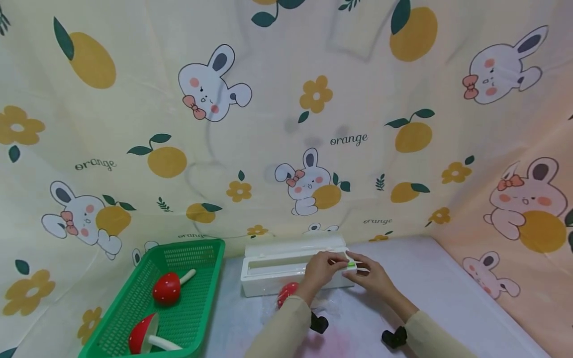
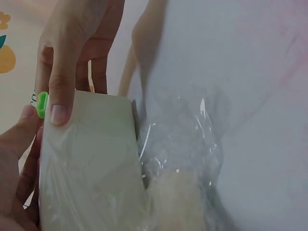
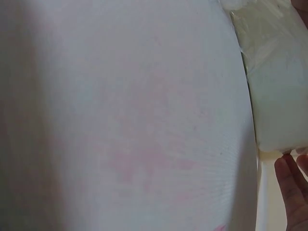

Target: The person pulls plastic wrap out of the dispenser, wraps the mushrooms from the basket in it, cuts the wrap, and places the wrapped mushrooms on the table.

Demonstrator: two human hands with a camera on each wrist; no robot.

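A long white cling film box (image 1: 297, 284) stands on the table with its lid (image 1: 295, 242) raised at the back. At its right end sits a small green slider (image 2: 42, 105). My left hand (image 1: 320, 271) reaches over the box and pinches at the slider with its fingertips. The right hand (image 1: 373, 276) grips the box's right end, thumb pressed on the front face in the left wrist view. Clear film (image 2: 183, 130) hangs down the front and lies over a red toy mushroom with white dots (image 1: 286, 293), partly hidden behind my left forearm.
A green plastic basket (image 1: 210, 298) stands to the left, holding a red dotted mushroom (image 1: 166, 289) and another mushroom (image 1: 143, 334) on its side. A patterned cloth (image 1: 268, 124) hangs behind the table. White table surface (image 1: 403, 253) extends to the right.
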